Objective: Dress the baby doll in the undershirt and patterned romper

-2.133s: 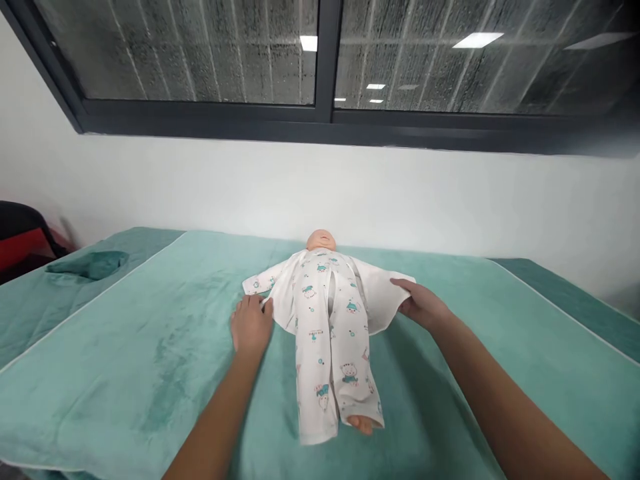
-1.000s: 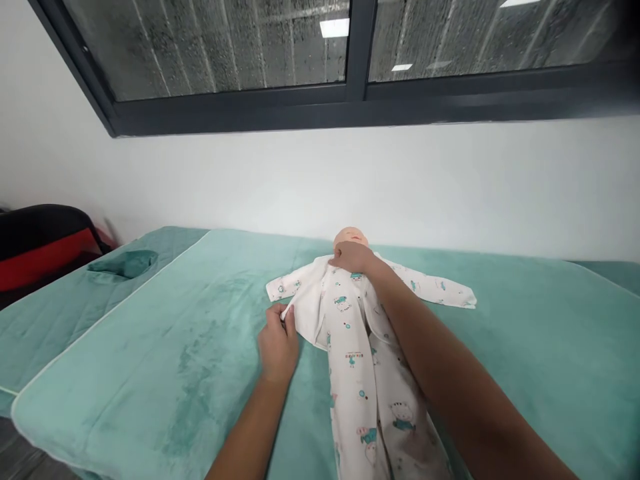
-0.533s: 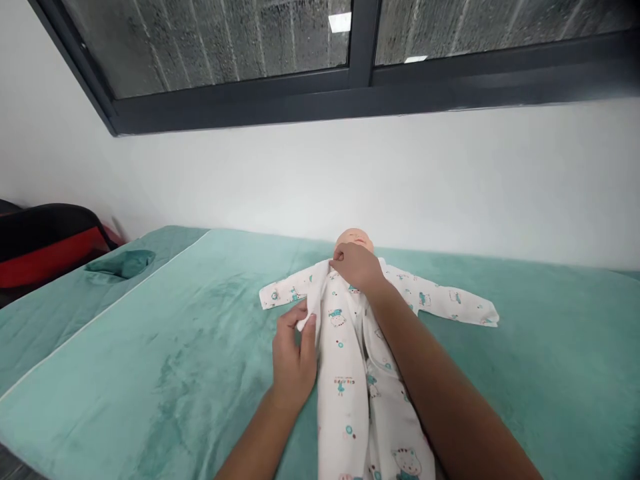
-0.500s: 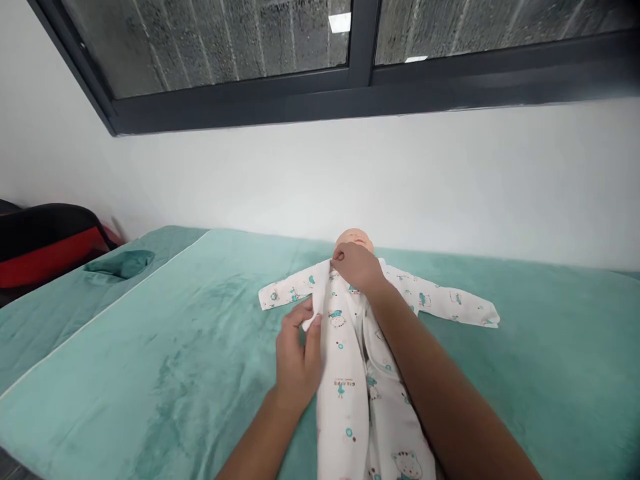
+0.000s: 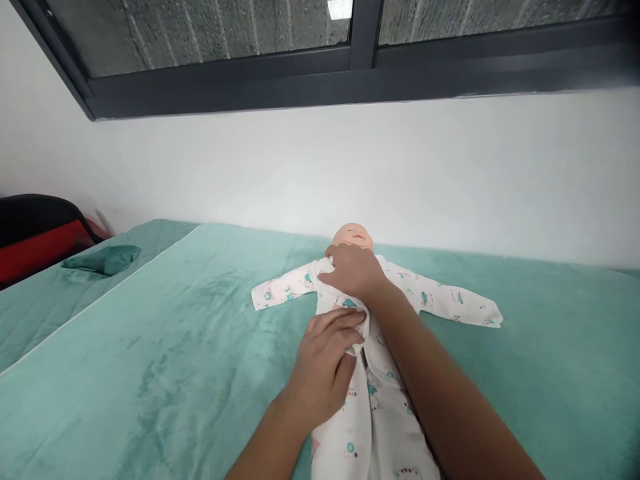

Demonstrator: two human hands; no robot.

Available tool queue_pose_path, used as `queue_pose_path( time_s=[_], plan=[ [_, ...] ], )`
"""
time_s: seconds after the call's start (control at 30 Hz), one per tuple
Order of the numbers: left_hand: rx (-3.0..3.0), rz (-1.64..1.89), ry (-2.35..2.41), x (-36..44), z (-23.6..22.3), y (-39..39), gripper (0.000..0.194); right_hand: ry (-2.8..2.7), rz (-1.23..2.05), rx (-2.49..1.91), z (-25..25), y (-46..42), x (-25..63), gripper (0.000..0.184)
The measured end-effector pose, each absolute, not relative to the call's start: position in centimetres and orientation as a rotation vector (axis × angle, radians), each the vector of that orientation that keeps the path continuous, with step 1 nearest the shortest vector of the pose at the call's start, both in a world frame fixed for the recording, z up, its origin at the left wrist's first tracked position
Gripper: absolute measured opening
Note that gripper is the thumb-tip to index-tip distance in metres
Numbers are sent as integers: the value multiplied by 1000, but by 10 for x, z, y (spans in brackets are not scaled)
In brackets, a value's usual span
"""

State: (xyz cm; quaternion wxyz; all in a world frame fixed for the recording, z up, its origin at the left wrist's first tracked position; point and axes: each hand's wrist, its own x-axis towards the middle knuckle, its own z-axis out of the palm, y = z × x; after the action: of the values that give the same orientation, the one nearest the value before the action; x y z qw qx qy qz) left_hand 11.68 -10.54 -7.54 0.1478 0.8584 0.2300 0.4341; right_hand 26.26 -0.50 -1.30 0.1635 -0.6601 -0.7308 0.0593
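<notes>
A baby doll [image 5: 354, 236] lies on its back on a teal blanket [image 5: 165, 340], head toward the wall. It wears a white sleepsuit [image 5: 435, 300] printed with small teal animals, sleeves spread to both sides. My right hand [image 5: 351, 271] rests on the doll's chest just below the chin, fingers curled on the suit's collar area. My left hand [image 5: 325, 367] lies over the doll's belly, pinching the left front flap of the suit and holding it across the middle. The doll's legs run out of view at the bottom.
A darker teal cloth [image 5: 103, 259] lies bunched at the left on a second teal cover. A black and red bag [image 5: 35, 233] sits at the far left. A white wall and a dark-framed window stand behind the bed.
My left hand has drawn the suit's left flap from the doll's side across to the middle of the belly. My right hand has stayed at the chest, settling slightly lower.
</notes>
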Motion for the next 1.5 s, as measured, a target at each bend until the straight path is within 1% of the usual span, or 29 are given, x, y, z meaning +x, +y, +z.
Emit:
queue_pose_path(
  time_s=[0.07,0.23,0.33,0.43,0.5,0.57,0.67,0.73,0.83,0.93,1.03,1.1,1.27,1.4,1.5],
  plan=[
    [2436,1246,643,116,-77,-106,35,-2063,100,-1941,-11,-6,263,28],
    [2359,1302,695,114,-75,-110,38,-1761,95,-2011,-2,-10,283,30],
    [2345,1364,701,114,-71,-115,33,-1662,172,-2048,1,-15,300,31],
    [2325,1393,589,115,-68,-121,26,-1595,263,-2027,2,-25,312,22],
    [2225,1382,542,115,-66,-123,22,-1487,272,-1992,1,-33,318,19],
    [2007,1363,595,116,-62,-120,19,-1378,247,-1987,-2,-40,321,21],
    [1615,1349,821,122,-46,-100,18,-1354,264,-2040,-10,-42,320,28],
    [1493,1326,978,133,-31,-75,17,-1405,282,-2071,-16,-39,316,31],
    [1581,1221,1144,160,-14,-28,18,-1449,272,-2079,-21,-32,314,30],
    [1803,1066,1322,188,-10,10,19,-1472,332,-2071,-24,-25,321,24],
    [1969,858,1477,204,-15,24,19,-1491,416,-1976,-27,-19,332,21],
    [2028,827,1518,207,-19,24,19,-1430,450,-1854,-30,-13,335,21],
    [1942,968,1433,201,-24,25,16,-1198,553,-1596,-37,-5,328,27],
    [1680,1134,1222,196,-24,28,13,-1178,640,-1433,-39,-6,322,30],
    [1582,1151,1126,196,-23,27,10,-1145,719,-1345,-40,-8,323,32]
  ],
)
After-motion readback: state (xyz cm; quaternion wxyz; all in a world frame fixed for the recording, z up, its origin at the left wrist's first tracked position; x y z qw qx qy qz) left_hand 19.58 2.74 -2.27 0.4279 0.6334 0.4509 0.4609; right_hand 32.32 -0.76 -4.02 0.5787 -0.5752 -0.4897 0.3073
